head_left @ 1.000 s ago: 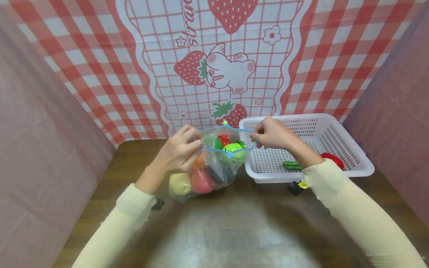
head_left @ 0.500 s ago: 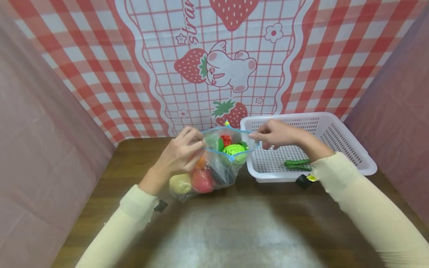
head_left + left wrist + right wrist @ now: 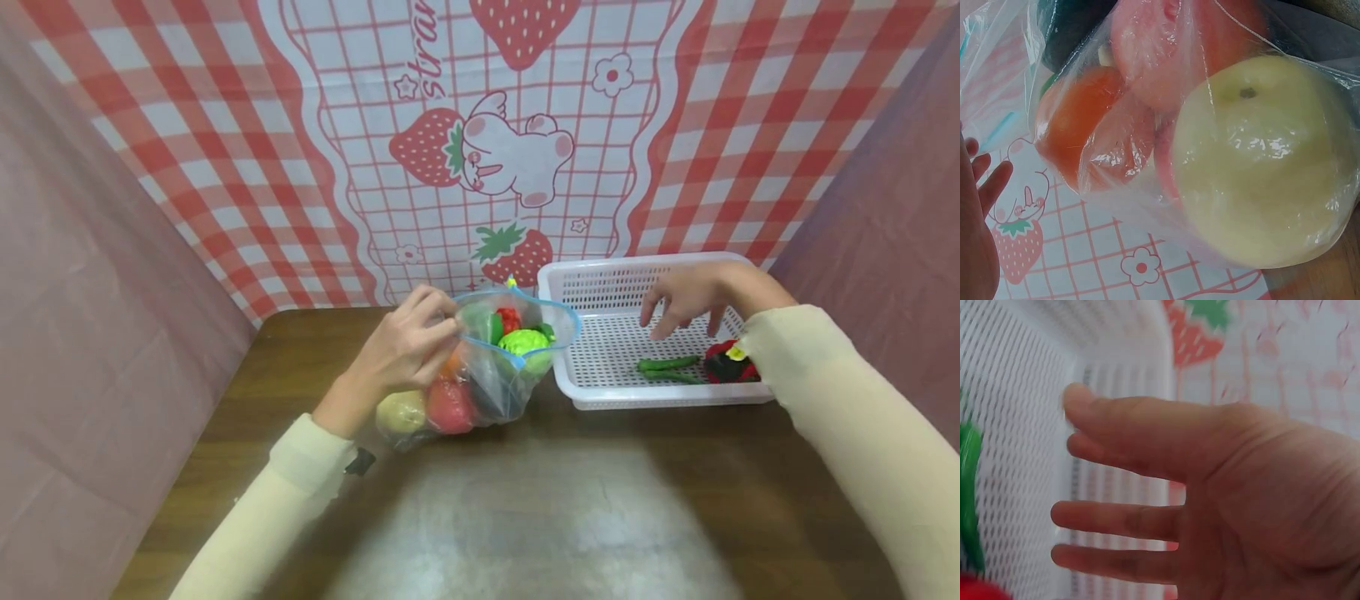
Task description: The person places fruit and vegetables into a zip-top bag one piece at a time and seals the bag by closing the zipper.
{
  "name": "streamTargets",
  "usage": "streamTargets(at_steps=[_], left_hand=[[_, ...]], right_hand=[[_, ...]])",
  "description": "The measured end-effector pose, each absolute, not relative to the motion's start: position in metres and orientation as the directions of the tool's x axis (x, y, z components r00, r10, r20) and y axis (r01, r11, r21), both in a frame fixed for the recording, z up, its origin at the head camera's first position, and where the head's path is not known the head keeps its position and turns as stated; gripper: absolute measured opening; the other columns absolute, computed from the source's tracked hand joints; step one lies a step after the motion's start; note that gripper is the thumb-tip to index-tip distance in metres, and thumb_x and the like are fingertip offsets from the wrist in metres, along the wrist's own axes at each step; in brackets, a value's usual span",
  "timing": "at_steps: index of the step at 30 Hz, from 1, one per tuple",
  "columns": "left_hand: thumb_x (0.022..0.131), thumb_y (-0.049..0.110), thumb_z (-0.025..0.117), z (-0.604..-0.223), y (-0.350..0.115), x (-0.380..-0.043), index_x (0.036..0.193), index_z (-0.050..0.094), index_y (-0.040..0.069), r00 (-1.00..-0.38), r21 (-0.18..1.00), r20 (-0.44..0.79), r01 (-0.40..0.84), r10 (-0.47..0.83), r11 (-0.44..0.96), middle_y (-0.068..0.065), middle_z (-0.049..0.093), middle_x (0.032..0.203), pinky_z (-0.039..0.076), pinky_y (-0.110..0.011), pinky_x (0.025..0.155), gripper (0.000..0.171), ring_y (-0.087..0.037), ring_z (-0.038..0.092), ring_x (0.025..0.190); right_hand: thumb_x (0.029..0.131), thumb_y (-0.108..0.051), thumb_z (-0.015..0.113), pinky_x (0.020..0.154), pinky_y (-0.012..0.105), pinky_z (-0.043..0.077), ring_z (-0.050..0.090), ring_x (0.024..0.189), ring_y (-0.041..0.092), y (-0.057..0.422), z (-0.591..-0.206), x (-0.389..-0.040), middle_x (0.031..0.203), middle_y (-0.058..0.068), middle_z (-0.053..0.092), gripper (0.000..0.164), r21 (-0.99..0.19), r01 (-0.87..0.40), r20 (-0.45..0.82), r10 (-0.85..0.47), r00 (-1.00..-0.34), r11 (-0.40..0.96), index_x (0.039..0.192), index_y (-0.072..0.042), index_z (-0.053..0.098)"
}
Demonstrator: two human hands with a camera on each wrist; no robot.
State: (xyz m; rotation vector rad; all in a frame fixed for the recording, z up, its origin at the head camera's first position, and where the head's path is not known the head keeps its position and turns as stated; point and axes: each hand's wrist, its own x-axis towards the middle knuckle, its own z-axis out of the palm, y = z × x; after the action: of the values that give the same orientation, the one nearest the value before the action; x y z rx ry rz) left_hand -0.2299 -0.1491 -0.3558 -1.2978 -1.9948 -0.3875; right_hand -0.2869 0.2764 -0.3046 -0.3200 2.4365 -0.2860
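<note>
A clear zip bag (image 3: 504, 392) with a blue zip rim stands on the table, filled with toy produce. My left hand (image 3: 408, 342) pinches the left side of its rim. Inside are a yellow-green round fruit (image 3: 1266, 162), a pink-red fruit (image 3: 452, 407), an orange fruit (image 3: 1094, 128), a bright green vegetable (image 3: 523, 342) and a red piece (image 3: 508, 319). Over the white basket (image 3: 592, 393) my right hand (image 3: 688, 298) hovers with spread fingers, holding nothing. Below it lie green peppers (image 3: 667, 367) and a red item (image 3: 718, 362), partly covered by the wrist camera.
The brown wooden table (image 3: 480, 517) extends in front of the bag and basket. A checked cloth (image 3: 517, 150) with strawberry prints hangs behind. Pinkish curtains (image 3: 90, 292) close off both sides.
My right hand has let go of the bag's right rim and moved right, over the basket. The bag's mouth stays wide. My left hand keeps its hold with little movement.
</note>
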Motion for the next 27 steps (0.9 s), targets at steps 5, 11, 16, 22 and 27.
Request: streamTargets(at_steps=[5,11,16,22,27], left_hand=[[0.092,0.018,0.057,-0.356,-0.148,-0.230,0.093,0.066,0.009,-0.241,-0.129,0.700,0.883,0.672,0.451,-0.012,0.064,0.103,0.059,-0.032,0.067,0.013,-0.026,0.057,0.100],[0.092,0.018,0.056,-0.356,-0.148,-0.230,0.093,0.066,0.009,-0.233,-0.136,0.704,0.883,0.671,0.450,-0.012,0.064,0.102,0.060,-0.033,0.068,0.013,-0.026,0.057,0.100],[0.093,0.017,0.056,-0.356,-0.147,-0.229,0.093,0.067,0.009,-0.230,-0.137,0.704,0.884,0.671,0.447,-0.012,0.064,0.102,0.059,-0.032,0.065,0.013,-0.026,0.057,0.100],[0.093,0.017,0.055,-0.356,-0.147,-0.229,0.093,0.067,0.010,-0.236,-0.134,0.702,0.883,0.672,0.450,-0.011,0.063,0.101,0.058,-0.031,0.064,0.014,-0.025,0.057,0.099],[0.093,0.017,0.055,-0.357,-0.147,-0.231,0.093,0.066,0.010,-0.236,-0.134,0.703,0.882,0.671,0.451,-0.011,0.064,0.102,0.058,-0.031,0.062,0.013,-0.025,0.057,0.099]], right_hand=[[0.069,-0.044,0.088,0.075,0.050,0.064,0.046,0.121,0.051,0.309,-0.315,-0.288,0.139,0.028,0.048,0.077,-0.244,-0.044,-0.675,-0.202,-0.709,0.969,0.135,-0.016,0.060],[0.070,-0.039,0.088,0.078,0.047,0.064,0.052,0.110,0.043,0.331,-0.320,-0.288,0.127,0.024,0.053,0.076,-0.214,-0.037,-0.724,-0.184,-0.665,0.976,0.137,-0.017,0.060],[0.068,-0.033,0.090,0.076,0.045,0.065,0.047,0.111,0.047,0.341,-0.323,-0.280,0.126,0.028,0.050,0.080,-0.248,0.084,-0.744,-0.134,-0.654,0.965,0.139,-0.017,0.058],[0.070,-0.031,0.090,0.078,0.043,0.065,0.050,0.109,0.041,0.344,-0.325,-0.279,0.120,0.022,0.055,0.067,-0.277,0.104,-0.744,-0.144,-0.652,0.955,0.128,-0.011,0.063],[0.074,-0.031,0.087,0.080,0.043,0.064,0.052,0.106,0.036,0.345,-0.329,-0.285,0.117,0.019,0.059,0.059,-0.274,0.067,-0.754,-0.171,-0.634,0.959,0.123,-0.011,0.065]])
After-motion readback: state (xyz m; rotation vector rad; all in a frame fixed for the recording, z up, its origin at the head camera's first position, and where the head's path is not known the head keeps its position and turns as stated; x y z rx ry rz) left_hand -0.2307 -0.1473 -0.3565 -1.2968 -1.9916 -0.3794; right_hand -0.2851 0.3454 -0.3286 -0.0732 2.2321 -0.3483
